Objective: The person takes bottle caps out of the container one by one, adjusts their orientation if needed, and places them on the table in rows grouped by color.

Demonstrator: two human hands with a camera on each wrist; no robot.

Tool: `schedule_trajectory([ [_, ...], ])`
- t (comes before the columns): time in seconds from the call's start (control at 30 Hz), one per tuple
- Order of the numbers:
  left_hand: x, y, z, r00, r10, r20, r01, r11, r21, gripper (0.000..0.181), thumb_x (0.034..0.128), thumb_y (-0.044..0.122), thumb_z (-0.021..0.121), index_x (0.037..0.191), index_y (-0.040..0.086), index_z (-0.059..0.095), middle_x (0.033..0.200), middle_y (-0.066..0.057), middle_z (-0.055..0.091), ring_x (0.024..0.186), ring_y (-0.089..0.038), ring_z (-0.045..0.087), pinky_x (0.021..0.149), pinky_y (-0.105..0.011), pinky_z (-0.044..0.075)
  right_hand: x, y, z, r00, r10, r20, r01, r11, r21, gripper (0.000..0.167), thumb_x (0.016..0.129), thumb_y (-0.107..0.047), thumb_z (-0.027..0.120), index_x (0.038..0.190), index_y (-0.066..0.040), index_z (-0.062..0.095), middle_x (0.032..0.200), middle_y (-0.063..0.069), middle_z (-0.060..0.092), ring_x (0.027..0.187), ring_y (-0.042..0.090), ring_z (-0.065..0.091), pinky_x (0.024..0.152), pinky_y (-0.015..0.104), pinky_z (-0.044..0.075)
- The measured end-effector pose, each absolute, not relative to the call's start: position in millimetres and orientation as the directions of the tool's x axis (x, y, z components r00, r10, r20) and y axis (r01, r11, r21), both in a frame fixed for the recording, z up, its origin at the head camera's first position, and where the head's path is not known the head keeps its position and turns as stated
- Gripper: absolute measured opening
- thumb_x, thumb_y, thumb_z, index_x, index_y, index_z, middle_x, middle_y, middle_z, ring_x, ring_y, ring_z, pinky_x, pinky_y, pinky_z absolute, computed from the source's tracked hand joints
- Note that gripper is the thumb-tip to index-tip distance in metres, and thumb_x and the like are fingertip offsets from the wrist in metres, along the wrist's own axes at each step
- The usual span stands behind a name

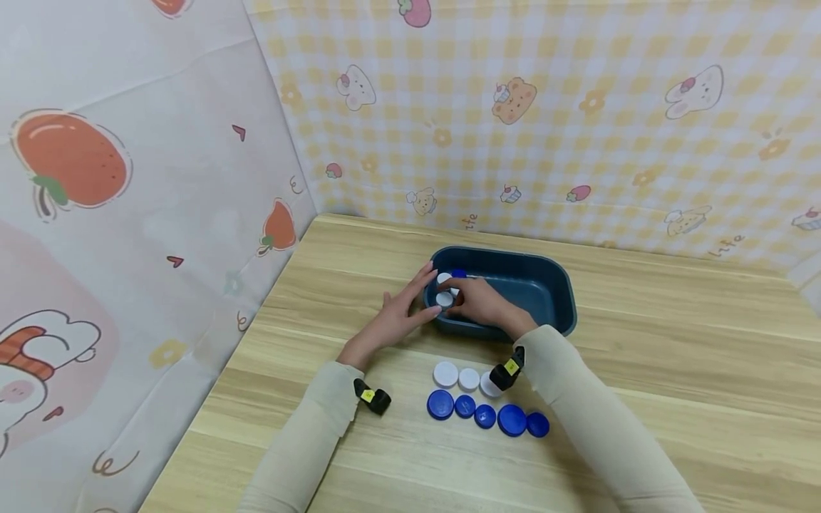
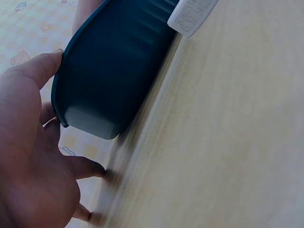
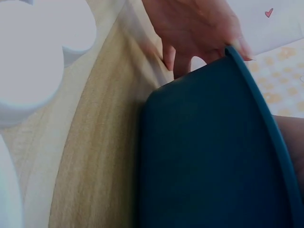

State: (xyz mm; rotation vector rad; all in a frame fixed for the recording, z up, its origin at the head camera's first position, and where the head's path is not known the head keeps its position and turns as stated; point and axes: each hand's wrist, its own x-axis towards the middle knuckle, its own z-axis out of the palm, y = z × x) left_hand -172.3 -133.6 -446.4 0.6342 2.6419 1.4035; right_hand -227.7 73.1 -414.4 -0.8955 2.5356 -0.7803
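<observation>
At the left end of a dark blue-green plastic basin [image 1: 564,288], my left hand [image 1: 399,315] rests with fingers spread and fairly straight. Its thumb touches the rim, and other fingers reach down to the table in the left wrist view. Inside the basin's left part my right hand [image 1: 481,303] has its fingers curled, pinching a white bottle cap [image 1: 444,300] between thumb and finger. Another white cap [image 1: 444,279] and a blue cap [image 1: 458,273] lie beside it. In the right wrist view the basin wall [image 3: 204,142] hides my right fingers.
In front of the basin, a row of white caps [image 1: 445,374] lies on the wooden table [image 1: 641,399]. Nearer to me runs a row of several blue caps [image 1: 512,420] of differing sizes. Patterned cloth [image 1: 545,149] hangs behind and at the left.
</observation>
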Motion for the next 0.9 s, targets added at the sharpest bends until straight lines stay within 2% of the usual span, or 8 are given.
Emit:
schedule_trajectory([
  [0.27,-173,-132,-447,-0.912,0.395,0.111,0.315,0.502,0.805,0.069,0.0948,0.052,0.051,0.153,0.03,0.021,0.157,0.021,0.005,0.143,-0.017,0.015,0.103,-0.067,-0.01,-226,72,-416,-0.746,-0.654,-0.121,-0.476,0.652,-0.59,0.036,0.09,-0.011,0.068,0.125,-0.007,0.061,0.087,0.004,0.064,0.074,0.016,0.057,0.073,0.032,0.05],
  [0.9,-171,-133,-445,-0.91,0.399,0.112,0.319,0.5,0.806,0.067,0.0964,0.048,0.051,0.153,0.029,0.02,0.158,0.017,0.005,0.143,-0.021,0.015,0.102,-0.068,-0.01,-221,88,-403,-0.779,-0.621,-0.088,-0.459,0.661,-0.594,0.034,0.09,-0.02,0.069,0.122,-0.012,0.062,0.08,0.002,0.061,0.071,0.018,0.054,0.065,0.031,0.046],
])
